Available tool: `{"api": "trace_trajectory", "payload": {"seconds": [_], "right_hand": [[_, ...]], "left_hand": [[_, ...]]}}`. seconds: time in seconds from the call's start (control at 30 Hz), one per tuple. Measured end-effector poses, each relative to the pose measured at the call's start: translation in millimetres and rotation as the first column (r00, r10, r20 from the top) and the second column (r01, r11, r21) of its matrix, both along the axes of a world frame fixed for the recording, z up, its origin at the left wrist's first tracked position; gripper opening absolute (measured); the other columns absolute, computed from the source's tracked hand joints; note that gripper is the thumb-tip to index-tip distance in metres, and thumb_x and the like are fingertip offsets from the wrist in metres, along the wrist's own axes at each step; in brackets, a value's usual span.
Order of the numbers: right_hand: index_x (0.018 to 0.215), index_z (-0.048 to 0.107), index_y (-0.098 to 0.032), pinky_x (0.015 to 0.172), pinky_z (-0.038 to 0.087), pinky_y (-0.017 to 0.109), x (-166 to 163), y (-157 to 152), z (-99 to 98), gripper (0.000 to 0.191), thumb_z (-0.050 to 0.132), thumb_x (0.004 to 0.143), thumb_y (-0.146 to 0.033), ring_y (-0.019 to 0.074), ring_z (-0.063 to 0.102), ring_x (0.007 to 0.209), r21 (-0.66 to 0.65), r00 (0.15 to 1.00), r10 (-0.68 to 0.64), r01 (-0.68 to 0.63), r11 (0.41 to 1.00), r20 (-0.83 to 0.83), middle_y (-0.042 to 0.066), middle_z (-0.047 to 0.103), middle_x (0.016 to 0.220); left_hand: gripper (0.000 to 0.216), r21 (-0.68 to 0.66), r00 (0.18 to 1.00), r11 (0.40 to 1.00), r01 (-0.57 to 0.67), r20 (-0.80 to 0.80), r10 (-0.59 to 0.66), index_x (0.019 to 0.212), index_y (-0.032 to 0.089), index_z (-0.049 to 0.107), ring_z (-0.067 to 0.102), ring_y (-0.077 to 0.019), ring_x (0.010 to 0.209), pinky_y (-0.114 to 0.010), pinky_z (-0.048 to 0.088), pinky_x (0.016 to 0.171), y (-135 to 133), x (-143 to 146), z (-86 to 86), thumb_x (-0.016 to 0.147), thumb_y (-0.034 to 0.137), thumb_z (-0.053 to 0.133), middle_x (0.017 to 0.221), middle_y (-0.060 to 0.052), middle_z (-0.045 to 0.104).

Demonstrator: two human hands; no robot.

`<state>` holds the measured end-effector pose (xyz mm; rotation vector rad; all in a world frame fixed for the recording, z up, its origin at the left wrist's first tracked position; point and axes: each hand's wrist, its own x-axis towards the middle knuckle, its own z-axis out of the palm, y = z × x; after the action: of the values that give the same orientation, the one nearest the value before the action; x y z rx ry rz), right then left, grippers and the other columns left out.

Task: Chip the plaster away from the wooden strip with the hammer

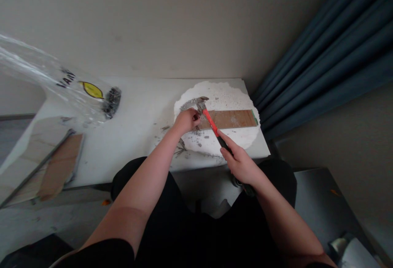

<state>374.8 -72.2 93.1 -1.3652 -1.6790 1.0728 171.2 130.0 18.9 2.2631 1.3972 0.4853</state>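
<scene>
My right hand [241, 161] is closed around the dark grip of a claw hammer [211, 121] with an orange-red shaft. The metal head rests or hovers just above my left hand's fingertips. My left hand [186, 120] has its fingers pinched at the left end of a brown wooden board [233, 119]; what they hold, if anything, is too small to make out. The board lies across a white, scallop-edged mat [224, 92]. Grey crumbs and bits are scattered over the mat, thickest around my left hand. Several thin dark nail-like pieces [181, 147] lie at the mat's lower left.
The white table [138, 124] stands against a wall. At its left are a clear plastic bag [92, 92] with a yellow print, a brown board [63, 163] and a long dark metal bar [39, 165]. A blue curtain [328, 51] hangs at the right.
</scene>
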Motion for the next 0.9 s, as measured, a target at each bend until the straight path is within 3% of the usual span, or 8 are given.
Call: {"api": "trace_trajectory", "payload": {"seconds": [0.1, 0.3, 0.53, 0.9], "right_hand": [[0.164, 0.034, -0.028, 0.126, 0.032, 0.048, -0.9, 0.6, -3.5, 0.060, 0.044, 0.104, -0.029, 0.0236, 0.041, 0.150, -0.014, 1.000, 0.010, -0.010, 1.000, 0.010, 0.003, 0.047, 0.161], [0.164, 0.032, -0.029, 0.127, 0.029, 0.048, -0.1, 1.4, -10.0, 0.062, 0.045, 0.103, -0.028, 0.0237, 0.040, 0.151, -0.013, 0.999, 0.016, -0.015, 1.000, 0.046, 0.003, 0.046, 0.161], [0.165, 0.032, -0.029, 0.127, 0.028, 0.047, 0.7, 1.2, -20.3, 0.062, 0.045, 0.104, -0.028, 0.0230, 0.038, 0.152, 0.001, 0.999, 0.018, -0.018, 1.000, 0.034, 0.003, 0.044, 0.163], [0.164, 0.034, -0.030, 0.127, 0.028, 0.051, 4.8, 4.7, -26.6, 0.062, 0.046, 0.103, -0.029, 0.0244, 0.040, 0.151, -0.011, 0.999, 0.000, 0.001, 1.000, 0.038, 0.003, 0.045, 0.162]], "left_hand": [[0.010, -0.050, 0.999, 0.998, -0.028, 0.043, 0.030, 0.086, 0.019, 0.065, 0.061, -0.0170, 0.071, -0.029, 0.044, 0.067, 0.8, -0.4, -0.4, 0.080, 0.026, 0.070, 0.078, -0.004, 0.067], [0.048, -0.237, 0.962, 0.969, -0.062, 0.244, 0.121, 0.121, 0.017, 0.057, 0.064, -0.0153, 0.074, -0.029, 0.050, 0.072, 7.4, -9.1, -3.1, 0.075, 0.011, 0.071, 0.088, -0.002, 0.070], [0.044, -0.184, 0.947, 0.976, -0.117, 0.276, 0.166, 0.117, 0.018, 0.059, 0.065, -0.0161, 0.078, -0.031, 0.052, 0.077, 6.0, -9.3, 1.5, 0.076, 0.003, 0.060, 0.090, -0.002, 0.070], [0.039, -0.117, 0.961, 0.982, -0.147, 0.218, 0.169, 0.118, 0.019, 0.062, 0.066, -0.0190, 0.082, -0.035, 0.052, 0.082, 4.1, -8.1, 2.9, 0.080, 0.012, 0.059, 0.098, -0.006, 0.072]]}}
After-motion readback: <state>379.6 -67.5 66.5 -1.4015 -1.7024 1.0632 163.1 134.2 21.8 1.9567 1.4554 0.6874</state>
